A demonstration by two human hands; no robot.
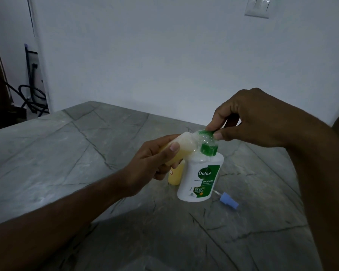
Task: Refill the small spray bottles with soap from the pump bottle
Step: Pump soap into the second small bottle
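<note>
Step in hand: the left hand (153,165) grips a small bottle (176,151) tilted with its mouth up against the nozzle of the pump bottle (201,180); the right hand (250,118) pinches the green pump head (206,133) between thumb and fingertips, seemingly pressing soap across.
Left hand: fingers and thumb curled round the small bottle, holding it off the counter, thumb lying along its side.
Right hand: thumb and forefinger closed on the pump head from above; the other fingers are curled in behind.
Small bottle in hand: translucent, with yellowish liquid in the lower part and a paler stretch towards the neck; by my reading it is partly full, though the exact level is hard to tell.
Second bottle: another yellow bottle (175,175) stands on the counter, touching or just beside the pump bottle's left side, half hidden by the left hand; it looks already full of yellow liquid, and whether it is capped cannot be seen.
Spray cap: a blue cap (228,200) with its dip tube lies on its side on the counter just right of the pump bottle, so at least one bottle remains to be closed.
Left to do: likely finish this fill and screw the cap back on.
Pump bottle: white, green label, upright about midway along the counter's depth, towards its right.
Counter: grey stone (67,153) with dark veins, its far edge against the wall.
Room: dim; plain white wall (145,55), a switch plate (258,6) at upper right, dark cables (30,98) in the gap beyond the counter's far left corner.
</note>
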